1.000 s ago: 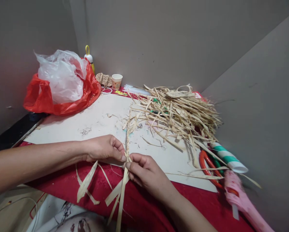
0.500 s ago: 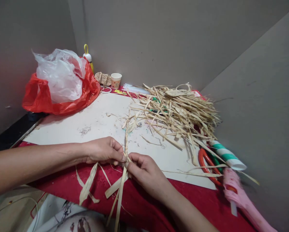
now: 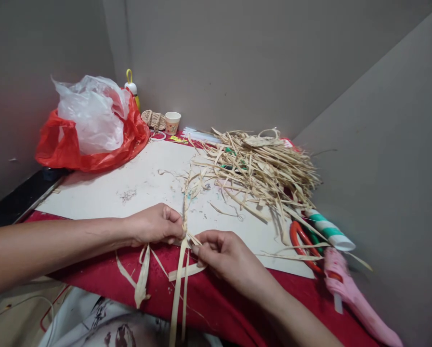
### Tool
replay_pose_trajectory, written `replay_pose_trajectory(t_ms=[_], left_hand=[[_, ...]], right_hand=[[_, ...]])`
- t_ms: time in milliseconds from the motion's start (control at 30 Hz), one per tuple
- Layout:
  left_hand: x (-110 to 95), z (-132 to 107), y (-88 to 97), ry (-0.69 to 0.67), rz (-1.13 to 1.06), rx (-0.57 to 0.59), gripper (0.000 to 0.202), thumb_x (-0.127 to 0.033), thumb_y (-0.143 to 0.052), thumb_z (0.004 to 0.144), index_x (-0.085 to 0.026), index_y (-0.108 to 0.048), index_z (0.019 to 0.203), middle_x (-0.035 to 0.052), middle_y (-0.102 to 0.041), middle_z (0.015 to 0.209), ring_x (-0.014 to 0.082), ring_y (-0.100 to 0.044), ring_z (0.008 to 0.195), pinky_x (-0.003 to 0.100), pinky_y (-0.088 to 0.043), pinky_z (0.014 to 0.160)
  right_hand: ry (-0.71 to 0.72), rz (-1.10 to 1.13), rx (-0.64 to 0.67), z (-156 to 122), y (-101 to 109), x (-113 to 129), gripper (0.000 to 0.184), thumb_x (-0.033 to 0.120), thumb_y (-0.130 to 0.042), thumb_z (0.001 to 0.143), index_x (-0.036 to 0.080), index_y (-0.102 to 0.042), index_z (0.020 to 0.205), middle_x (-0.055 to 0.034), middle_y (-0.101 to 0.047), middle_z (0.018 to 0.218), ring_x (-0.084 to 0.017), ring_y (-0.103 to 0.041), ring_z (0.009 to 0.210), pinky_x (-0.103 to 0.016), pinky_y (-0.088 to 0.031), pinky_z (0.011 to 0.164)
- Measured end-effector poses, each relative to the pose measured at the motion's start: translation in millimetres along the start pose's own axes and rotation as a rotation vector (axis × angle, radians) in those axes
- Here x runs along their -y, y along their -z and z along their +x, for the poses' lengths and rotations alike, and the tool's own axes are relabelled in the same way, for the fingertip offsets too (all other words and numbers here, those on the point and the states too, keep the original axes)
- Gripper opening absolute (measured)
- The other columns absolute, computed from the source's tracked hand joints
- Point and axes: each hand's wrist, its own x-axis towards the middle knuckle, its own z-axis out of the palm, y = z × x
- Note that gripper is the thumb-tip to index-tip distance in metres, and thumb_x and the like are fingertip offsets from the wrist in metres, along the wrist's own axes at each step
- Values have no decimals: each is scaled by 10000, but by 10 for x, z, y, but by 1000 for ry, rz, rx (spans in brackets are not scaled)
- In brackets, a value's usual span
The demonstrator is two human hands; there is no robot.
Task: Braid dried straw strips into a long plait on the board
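One narrow braid of dry, straw-coloured strips ran across the middle of the white board, its lower end at the board's near edge. Left hand: at the board's near edge, fingers curled in, thumb and forefinger pinched together on that lower end. Right hand: also at the near edge, farther right, half curled, thumb and forefinger drawn together on strands that fanned out from the braid; a small gap separated the two hands. Whether its other fingers gripped the flat strip reaching their tips could not be told. Long tails of the braid hung past the board's near edge, over the red-clothed surface. A wider leaf hung past that same edge, farther left. Heap of dry strips on the board's far right part, green bits showing through. At the board's right edge: red looped handle, green-and-white striped tube, pink gun-shaped tool. Beyond its far edge: paper cup, woven straw piece, white sticks. Over its far left part: red plastic bag with a crumpled translucent bag inside.
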Motion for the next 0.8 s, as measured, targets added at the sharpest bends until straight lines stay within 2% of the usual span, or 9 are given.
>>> replay_pose_trajectory(t_ms=[100,167,400,467,567,667,800], left_hand=[[13,-7,-11,-20,13,-6,143,-195,-554,627,-148,-501,503,-67,-442,410,23,-250,355,185,-150,385],[17,-6,-29,-29,19,-15,128,-192,-552,622,-147,-511,509,-65,-453,415,25,-258,362,184,-163,392],[24,-14,-88,-42,-62,-31,73,-192,-576,626,-130,-573,587,-21,-573,491,52,-431,429,166,-289,443],[37,-16,-88,-45,-98,-18,83,-198,-600,629,-126,-579,595,-8,-599,524,61,-474,458,167,-324,464],[53,-11,-89,-38,-120,-27,101,-204,-624,631,-122,-583,587,4,-624,559,65,-501,482,171,-356,488],[56,-2,-95,-66,-125,-23,106,-210,-635,634,-116,-604,596,9,-637,591,75,-528,529,184,-392,543],[34,-15,-111,-132,-95,-3,124,-228,-628,650,-113,-628,605,12,-637,613,85,-534,578,208,-416,630]], right_hand=[[-64,48,-37,-90,-13,38,305,364,-617,750,150,-551,543,40,-455,417,-50,-272,373,-204,-172,383],[-108,115,-14,-153,-96,66,347,402,-593,759,156,-533,523,43,-447,392,-46,-251,343,-203,-165,368],[-125,169,-84,-227,-473,39,264,377,-471,818,178,-503,649,29,-544,421,-62,-278,307,-182,-204,334],[-106,109,-95,-219,-507,7,256,352,-437,833,180,-499,654,28,-544,417,-71,-306,311,-186,-237,345],[-4,-81,-144,-205,-506,-40,265,310,-414,840,182,-491,622,14,-541,431,-98,-416,381,-201,-307,418],[120,-320,-241,-192,-484,-83,295,281,-420,836,186,-461,560,-8,-542,496,-119,-451,475,-221,-291,465],[188,-477,-312,-190,-463,-112,284,259,-423,850,178,-546,607,-36,-599,580,-137,-477,541,-240,-303,524]])
